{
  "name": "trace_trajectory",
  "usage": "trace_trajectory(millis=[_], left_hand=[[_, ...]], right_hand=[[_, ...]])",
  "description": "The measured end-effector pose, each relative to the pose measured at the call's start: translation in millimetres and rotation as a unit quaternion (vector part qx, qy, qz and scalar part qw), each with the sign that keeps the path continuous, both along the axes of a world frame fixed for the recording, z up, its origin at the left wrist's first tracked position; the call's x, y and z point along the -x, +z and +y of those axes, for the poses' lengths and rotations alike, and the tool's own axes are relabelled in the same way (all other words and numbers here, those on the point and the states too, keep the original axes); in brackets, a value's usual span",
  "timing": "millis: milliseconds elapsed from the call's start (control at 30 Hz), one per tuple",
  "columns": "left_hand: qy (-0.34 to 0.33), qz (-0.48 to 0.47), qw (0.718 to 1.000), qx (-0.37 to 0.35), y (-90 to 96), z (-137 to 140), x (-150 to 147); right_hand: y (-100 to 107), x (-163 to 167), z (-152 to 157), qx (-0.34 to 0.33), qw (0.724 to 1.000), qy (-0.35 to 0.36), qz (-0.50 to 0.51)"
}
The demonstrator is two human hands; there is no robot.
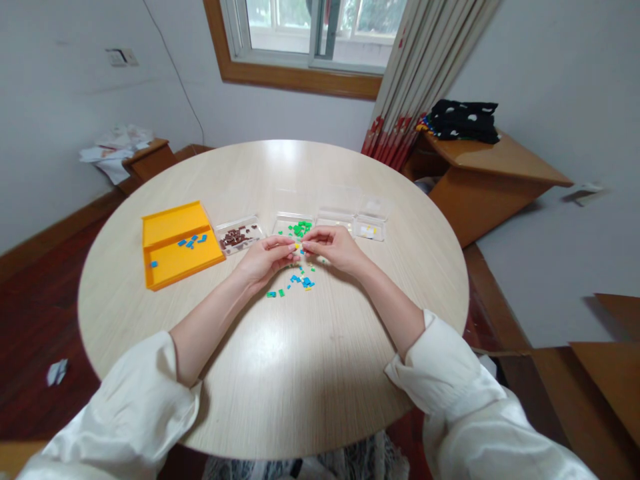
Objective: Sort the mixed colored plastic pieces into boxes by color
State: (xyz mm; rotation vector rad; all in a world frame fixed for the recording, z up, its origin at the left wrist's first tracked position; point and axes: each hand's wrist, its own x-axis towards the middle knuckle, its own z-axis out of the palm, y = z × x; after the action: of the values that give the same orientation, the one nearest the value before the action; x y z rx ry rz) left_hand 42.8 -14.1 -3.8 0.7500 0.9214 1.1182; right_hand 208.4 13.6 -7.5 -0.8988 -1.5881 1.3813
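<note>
My left hand pinches a small yellow toy brick between thumb and fingers above the middle of the table. Right beside it, the closed fingertips of my right hand nearly meet those of the left. Whatever the right fingers grip is too small to make out. A blue brick shows just under the fingertips. Loose blue bricks, mixed with a few yellow ones, lie below the hands. Green bricks are scattered nearer to me. Behind the hands, a clear box contains green bricks, partly hidden by my fingers.
An open yellow case with several blue bricks stands at the left of the round table. Next to it, a clear box holds brown bricks. Clear boxes with pale and yellow pieces stand right of the green ones.
</note>
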Motion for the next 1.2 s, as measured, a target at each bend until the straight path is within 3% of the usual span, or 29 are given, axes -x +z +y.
trace_trajectory(millis=[167,800,1200], left_hand=[[0.031,0.004,0.999,0.005,0.4,1.7,1.8],[-0.003,0.01,1.0,-0.017,-1.1,-1.5,-0.8],[0.008,0.101,0.992,-0.077,-6.9,-0.6,-4.5]], right_hand=[[-2.1,-0.1,1.9,0.009,1.0,-0.006,-0.014],[-4.2,4.7,-0.8,0.014,1.0,0.002,-0.015],[-5.9,6.7,-1.1,0.031,0.999,0.021,-0.008]])
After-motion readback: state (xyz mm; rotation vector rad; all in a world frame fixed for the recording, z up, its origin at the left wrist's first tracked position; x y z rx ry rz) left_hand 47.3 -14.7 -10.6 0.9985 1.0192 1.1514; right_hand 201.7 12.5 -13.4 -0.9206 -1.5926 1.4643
